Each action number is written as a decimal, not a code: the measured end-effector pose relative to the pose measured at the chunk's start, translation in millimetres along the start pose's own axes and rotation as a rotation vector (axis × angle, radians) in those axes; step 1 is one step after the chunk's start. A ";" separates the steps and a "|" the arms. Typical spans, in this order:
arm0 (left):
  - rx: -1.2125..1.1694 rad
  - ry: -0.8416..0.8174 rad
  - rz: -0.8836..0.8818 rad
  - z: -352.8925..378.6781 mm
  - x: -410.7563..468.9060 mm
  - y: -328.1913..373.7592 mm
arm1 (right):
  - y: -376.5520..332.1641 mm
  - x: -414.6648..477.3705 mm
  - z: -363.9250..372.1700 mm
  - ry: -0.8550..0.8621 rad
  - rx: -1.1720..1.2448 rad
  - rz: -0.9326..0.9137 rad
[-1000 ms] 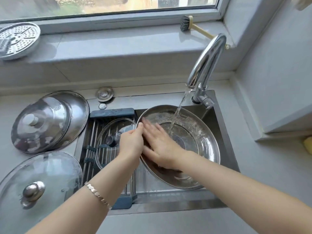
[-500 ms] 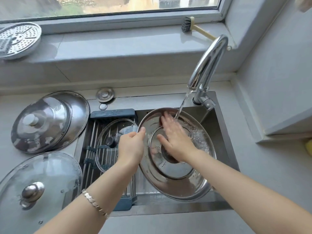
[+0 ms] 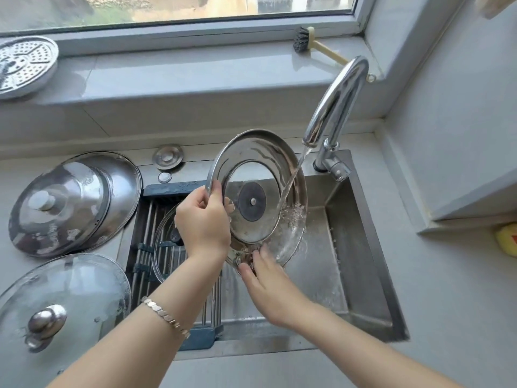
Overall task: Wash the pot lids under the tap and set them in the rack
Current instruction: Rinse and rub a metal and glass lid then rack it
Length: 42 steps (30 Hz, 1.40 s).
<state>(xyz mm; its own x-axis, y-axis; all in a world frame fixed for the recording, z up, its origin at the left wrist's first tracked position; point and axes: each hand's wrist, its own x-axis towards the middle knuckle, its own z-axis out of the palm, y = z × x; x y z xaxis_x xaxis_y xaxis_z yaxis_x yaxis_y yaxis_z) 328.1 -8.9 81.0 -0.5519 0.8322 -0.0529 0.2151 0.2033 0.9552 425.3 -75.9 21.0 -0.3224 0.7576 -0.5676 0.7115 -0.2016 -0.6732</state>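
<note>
Bright, even daylight enters through the wide glass window beyond the left hand and right hand. Glare streaks the curved chrome tap and round steel lid. Shadows are faint, and wide-angle distortion bends the frame edges.

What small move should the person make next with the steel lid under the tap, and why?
Probably turn the steel lid a little within the hands. The left hand grips its left rim, the right hand touches its lower rim, and the water strikes only the lower right of the inner face.
</note>
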 end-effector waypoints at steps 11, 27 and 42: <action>-0.056 -0.094 -0.269 -1.7 -20.0 -9.8 | 12.6 64.0 -61.7 0.627 -0.111 0.114; -0.148 -0.173 -0.158 -20.1 16.2 3.8 | 50.3 6.6 -39.1 -0.071 -0.488 -0.754; 1.262 -0.511 0.529 16.8 -4.2 46.4 | 98.3 32.9 -5.0 0.097 -0.060 0.250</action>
<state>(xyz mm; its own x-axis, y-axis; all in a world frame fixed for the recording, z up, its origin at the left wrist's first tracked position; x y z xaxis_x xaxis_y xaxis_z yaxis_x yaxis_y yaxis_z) 353.9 5.7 120.7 0.0962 0.9859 -0.1366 0.9953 -0.0937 0.0246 487.7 -67.7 -61.5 -0.0728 0.7456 -0.6624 0.7983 -0.3546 -0.4868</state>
